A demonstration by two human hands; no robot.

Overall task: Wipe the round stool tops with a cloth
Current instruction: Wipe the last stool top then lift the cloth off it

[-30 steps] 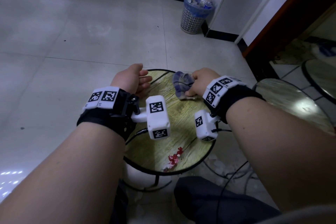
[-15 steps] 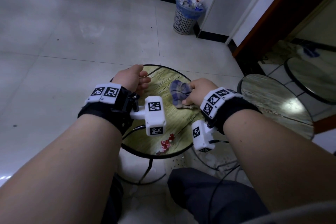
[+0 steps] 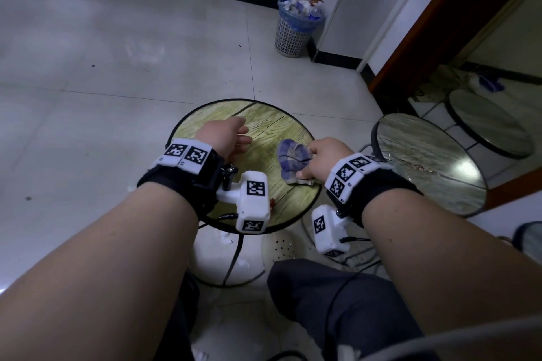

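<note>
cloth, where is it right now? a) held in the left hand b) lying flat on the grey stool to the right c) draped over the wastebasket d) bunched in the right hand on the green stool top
d: the cloth is bunched up in the right hand, whose fingers curl round it, against the right side of the green stool top; the left hand holds nothing.

Head view, steeply down, close over stool (image 3: 264,123).

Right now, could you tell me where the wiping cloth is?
In the head view, the cloth is bunched in the right hand, on the right part of the green stool top, across from the left hand.
</note>
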